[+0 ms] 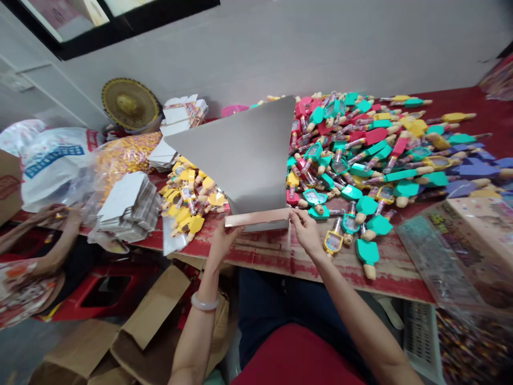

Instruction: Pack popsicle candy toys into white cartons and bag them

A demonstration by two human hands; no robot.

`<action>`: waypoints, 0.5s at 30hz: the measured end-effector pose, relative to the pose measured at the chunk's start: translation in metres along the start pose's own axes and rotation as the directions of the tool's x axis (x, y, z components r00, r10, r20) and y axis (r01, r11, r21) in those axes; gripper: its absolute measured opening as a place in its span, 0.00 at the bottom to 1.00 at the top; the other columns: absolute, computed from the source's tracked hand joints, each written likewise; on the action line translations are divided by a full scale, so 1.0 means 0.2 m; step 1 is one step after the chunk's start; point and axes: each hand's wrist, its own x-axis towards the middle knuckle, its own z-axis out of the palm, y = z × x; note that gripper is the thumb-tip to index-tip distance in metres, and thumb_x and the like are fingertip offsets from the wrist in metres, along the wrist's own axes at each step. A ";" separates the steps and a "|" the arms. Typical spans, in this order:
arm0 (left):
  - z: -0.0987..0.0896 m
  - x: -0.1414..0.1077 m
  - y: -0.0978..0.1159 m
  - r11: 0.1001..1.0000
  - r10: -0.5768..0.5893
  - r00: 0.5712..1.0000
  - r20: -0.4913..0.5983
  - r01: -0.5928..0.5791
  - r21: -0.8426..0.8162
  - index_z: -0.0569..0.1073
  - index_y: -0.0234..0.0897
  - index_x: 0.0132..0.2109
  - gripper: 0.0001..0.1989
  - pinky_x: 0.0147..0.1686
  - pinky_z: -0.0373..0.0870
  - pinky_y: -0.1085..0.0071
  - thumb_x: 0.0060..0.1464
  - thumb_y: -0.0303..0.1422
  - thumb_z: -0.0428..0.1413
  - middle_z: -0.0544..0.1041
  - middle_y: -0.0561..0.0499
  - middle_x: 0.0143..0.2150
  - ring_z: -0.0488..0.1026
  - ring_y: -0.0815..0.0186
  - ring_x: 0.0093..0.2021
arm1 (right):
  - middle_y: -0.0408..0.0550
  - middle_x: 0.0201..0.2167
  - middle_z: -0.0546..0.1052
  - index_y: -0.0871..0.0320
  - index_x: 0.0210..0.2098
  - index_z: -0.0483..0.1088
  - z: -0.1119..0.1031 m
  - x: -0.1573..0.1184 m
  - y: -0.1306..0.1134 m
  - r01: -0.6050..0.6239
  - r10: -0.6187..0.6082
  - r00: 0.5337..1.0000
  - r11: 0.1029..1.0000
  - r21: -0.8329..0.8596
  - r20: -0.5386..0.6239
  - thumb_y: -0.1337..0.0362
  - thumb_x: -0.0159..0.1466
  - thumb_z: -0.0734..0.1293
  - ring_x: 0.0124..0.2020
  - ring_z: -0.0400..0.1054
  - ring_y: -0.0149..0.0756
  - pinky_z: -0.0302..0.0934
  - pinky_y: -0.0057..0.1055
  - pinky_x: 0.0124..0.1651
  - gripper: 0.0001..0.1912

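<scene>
A partly folded cardboard box (256, 155) with a plain grey inner face stands in front of me, its big panel leaning up and away toward the wall. Along its near edge runs a narrow pinkish flap (258, 217). My left hand (225, 239) is closed on the left end of this flap, thumb along the lower side. At the right end, my right hand (303, 229) pinches the corner. Small toys with yellow blocks (188, 195) lie left of the box. To its right spreads a heap of similar toys (352, 155) in teal, red and yellow.
Stacked white cards (130, 206) and a bag of orange-yellow pieces (128, 152) are at left, near another person's hands (66, 216). A plastic-wrapped printed box (473, 235) stands at right. Brown cartons (156, 305) lie below the red table (264, 251); a white crate (420, 331) is lower right.
</scene>
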 end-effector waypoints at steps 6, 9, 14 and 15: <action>0.12 0.03 -0.17 0.994 -0.112 0.978 -0.176 0.108 -0.030 0.75 0.36 0.56 0.25 0.60 0.66 0.61 0.59 0.48 0.59 0.79 0.42 0.54 0.72 0.53 0.60 | 0.50 0.34 0.79 0.58 0.36 0.76 0.00 0.07 0.18 -0.162 0.162 0.987 0.987 0.007 0.004 0.39 0.58 0.68 0.36 0.71 0.44 0.68 0.42 0.44 0.27; 0.15 0.12 -0.22 0.965 -0.245 0.941 -0.235 0.213 -0.152 0.71 0.37 0.59 0.27 0.52 0.69 0.64 0.55 0.42 0.63 0.78 0.44 0.49 0.74 0.58 0.51 | 0.52 0.40 0.79 0.58 0.44 0.74 0.02 0.15 0.23 -0.191 0.189 0.981 0.981 -0.036 -0.035 0.41 0.56 0.69 0.41 0.72 0.46 0.68 0.45 0.48 0.28; 0.21 0.25 -0.24 0.908 -0.331 0.928 -0.170 0.265 -0.324 0.73 0.35 0.41 0.14 0.38 0.66 0.69 0.48 0.36 0.63 0.71 0.52 0.34 0.70 0.65 0.36 | 0.57 0.46 0.76 0.58 0.46 0.72 0.12 0.27 0.30 -0.250 0.239 0.968 0.952 -0.176 -0.078 0.51 0.53 0.67 0.51 0.68 0.52 0.62 0.50 0.58 0.25; 0.23 0.27 -0.24 0.904 -0.322 0.932 -0.167 0.251 -0.345 0.72 0.36 0.38 0.12 0.37 0.65 0.70 0.48 0.37 0.62 0.71 0.53 0.32 0.69 0.66 0.34 | 0.59 0.47 0.76 0.58 0.46 0.72 0.14 0.28 0.32 -0.263 0.253 0.964 0.949 -0.175 -0.077 0.52 0.53 0.66 0.51 0.68 0.52 0.62 0.50 0.59 0.25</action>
